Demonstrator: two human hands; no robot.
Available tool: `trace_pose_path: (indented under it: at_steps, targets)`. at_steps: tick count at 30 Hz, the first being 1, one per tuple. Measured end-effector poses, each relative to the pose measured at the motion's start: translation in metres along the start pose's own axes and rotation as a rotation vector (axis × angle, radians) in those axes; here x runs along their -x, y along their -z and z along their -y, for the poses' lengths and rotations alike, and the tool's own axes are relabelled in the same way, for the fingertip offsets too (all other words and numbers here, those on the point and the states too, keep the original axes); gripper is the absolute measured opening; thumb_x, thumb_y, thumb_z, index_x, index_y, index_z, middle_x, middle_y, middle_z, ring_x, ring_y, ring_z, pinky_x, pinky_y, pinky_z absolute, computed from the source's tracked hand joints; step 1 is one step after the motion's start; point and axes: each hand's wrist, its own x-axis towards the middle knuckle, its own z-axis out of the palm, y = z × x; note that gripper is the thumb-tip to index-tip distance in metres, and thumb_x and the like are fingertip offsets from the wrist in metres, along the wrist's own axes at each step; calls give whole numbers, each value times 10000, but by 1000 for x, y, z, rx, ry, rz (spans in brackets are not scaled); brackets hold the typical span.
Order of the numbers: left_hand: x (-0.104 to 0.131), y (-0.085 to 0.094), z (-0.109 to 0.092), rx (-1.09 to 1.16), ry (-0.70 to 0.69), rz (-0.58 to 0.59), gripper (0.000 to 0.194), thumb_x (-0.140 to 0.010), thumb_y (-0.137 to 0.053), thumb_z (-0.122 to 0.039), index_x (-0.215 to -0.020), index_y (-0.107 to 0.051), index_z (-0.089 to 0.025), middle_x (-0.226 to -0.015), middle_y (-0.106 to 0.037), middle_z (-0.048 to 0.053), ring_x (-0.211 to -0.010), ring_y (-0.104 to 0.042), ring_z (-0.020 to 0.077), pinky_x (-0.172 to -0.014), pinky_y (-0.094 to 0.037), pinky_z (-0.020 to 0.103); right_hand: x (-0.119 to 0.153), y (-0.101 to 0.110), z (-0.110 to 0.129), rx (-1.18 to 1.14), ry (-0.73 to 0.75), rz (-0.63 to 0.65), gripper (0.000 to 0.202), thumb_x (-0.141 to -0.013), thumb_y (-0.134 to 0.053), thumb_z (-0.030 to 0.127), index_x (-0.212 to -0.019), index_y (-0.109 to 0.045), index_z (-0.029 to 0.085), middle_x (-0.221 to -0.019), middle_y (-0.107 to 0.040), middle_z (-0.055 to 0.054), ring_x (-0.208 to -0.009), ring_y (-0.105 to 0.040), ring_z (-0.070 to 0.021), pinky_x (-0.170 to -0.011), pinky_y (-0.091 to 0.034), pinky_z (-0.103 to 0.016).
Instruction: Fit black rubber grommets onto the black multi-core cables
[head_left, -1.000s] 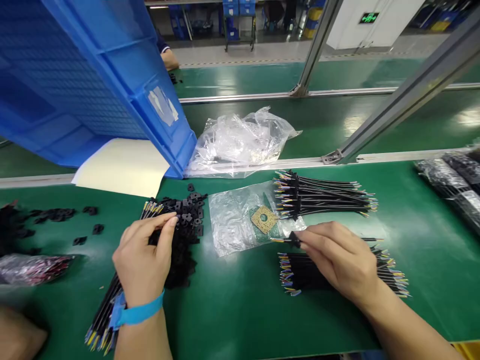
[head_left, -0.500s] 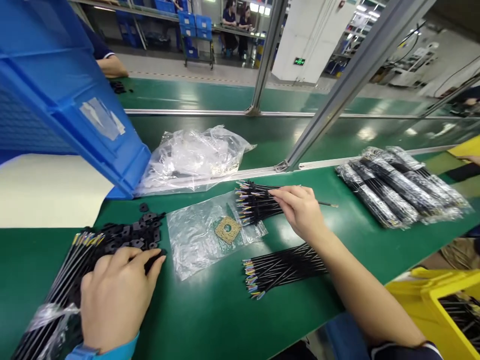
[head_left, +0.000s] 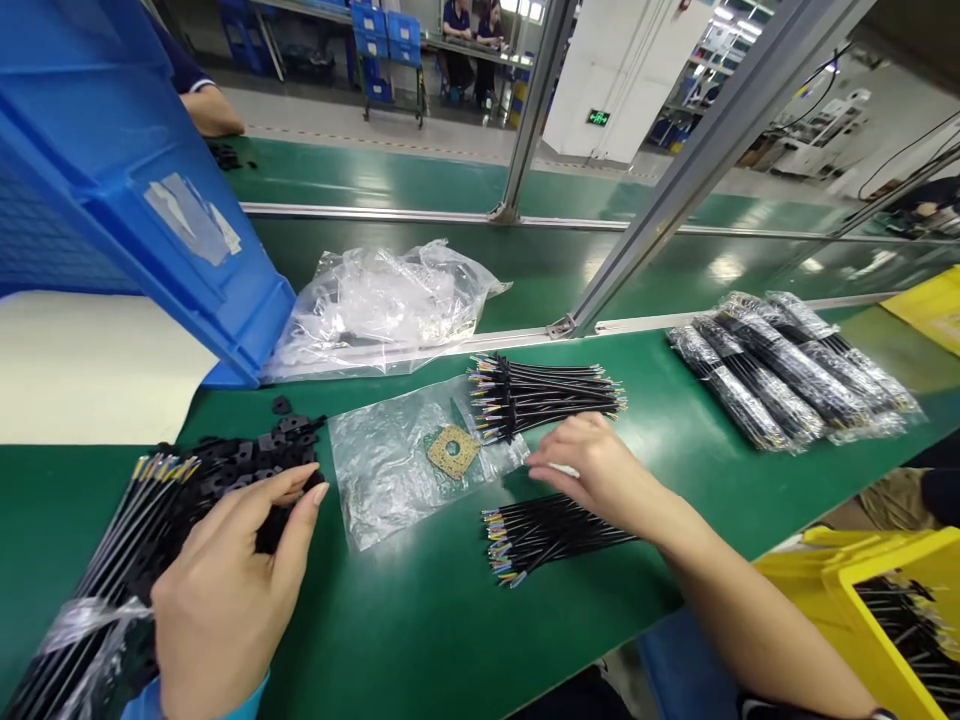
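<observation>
While resting on black square parts (head_left: 247,465) near the green counter's (head_left: 420,620) front edge, left hand (head_left: 225,590) pinching one; right hand (head_left: 592,470) loose-fingered, empty, above thin black cables (head_left: 547,530) with coloured tips.

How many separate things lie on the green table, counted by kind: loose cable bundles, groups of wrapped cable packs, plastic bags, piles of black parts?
Loose cable bundles: 3
Groups of wrapped cable packs: 1
Plastic bags: 2
Piles of black parts: 1
Total: 7
</observation>
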Motion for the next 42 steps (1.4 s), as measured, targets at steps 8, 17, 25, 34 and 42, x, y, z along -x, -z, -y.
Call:
trace_pose_path:
  at_steps: [8, 17, 25, 34, 42]
  targets:
    - [2, 1, -13, 75, 46, 15, 183, -1009, -600, -407, -1095, -693, -275, -1059, -755, 52, -965, -713, 261, -883, -537, 400, 32, -2, 21, -201, 44, 226, 118, -1002, -710, 289, -1091, -760, 229, -969, -749, -6, -882, -683, -144, -910, -450, -345]
    - [4, -2, -14, 64, -9, -8, 198, -989, -635, -416, -1081, -722, -264, -1010, -769, 48, -934, -716, 255, -865, -537, 383, 47, -5, 28, -153, 33, 232, 163, -1058, -594, 246, -996, -735, 195, -922, -701, -35, -857, -600, -177, -830, -444, -341]
    - [5, -4, -13, 62, -22, 11, 168, -997, -633, -378, -1099, -717, -274, -1044, -773, 46, -951, -711, 255, -884, -527, 376, 48, -5, 30, -169, 57, 230, 171, -1072, -564, 250, -1022, -718, 195, -964, -696, -44, -874, -613, -180, -813, -482, -348]
    - [8, -6, -8, 54, -77, 5, 198, -988, -654, -376, -1103, -731, -234, -1032, -784, 74, -955, -720, 268, -825, -536, 360, 10, -21, 25, -283, 107, -137, 35, -1032, -620, 167, -1015, -624, 197, -892, -714, -33, -804, -650, -165, -738, -555, -289]
    - [6, -5, -9, 85, -76, -24, 175, -982, -666, -352, -1084, -739, -231, -1010, -784, 58, -907, -715, 237, -784, -527, 326, -21, -69, 20, 7, 108, -166, 202, -1045, -478, 76, -1053, -655, 174, -957, -716, -71, -849, -607, -204, -803, -542, -322]
